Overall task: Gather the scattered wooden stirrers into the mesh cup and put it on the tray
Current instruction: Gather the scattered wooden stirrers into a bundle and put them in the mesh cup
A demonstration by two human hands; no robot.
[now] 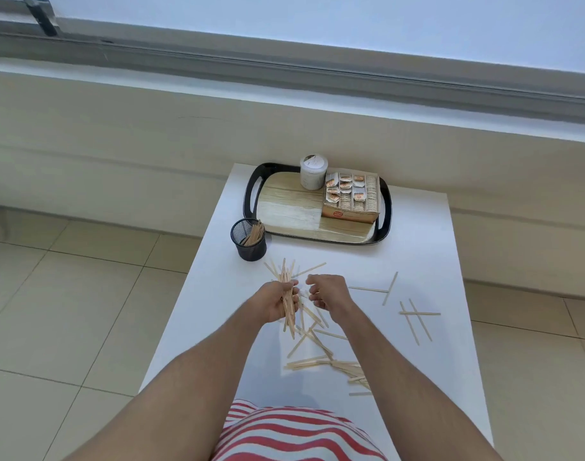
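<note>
My left hand (278, 302) grips a bundle of wooden stirrers (287, 294) above the middle of the white table (417, 247). Just right of it, my right hand (327, 292) hovers with curled fingers; whether it pinches a stirrer I cannot tell. More stirrers (331, 362) lie scattered under and near my arms, and a few loose stirrers (417, 316) lie to the right. The black mesh cup (249, 242) stands on the table left of the tray, with several stirrers inside. Behind it lies the black-rimmed tray (251, 191) with a wood-look floor.
On the tray stand a white lidded jar (312, 173) and a cardboard box of packets (351, 197). The table is narrow, with tiled floor (85, 294) on both sides and a low wall behind.
</note>
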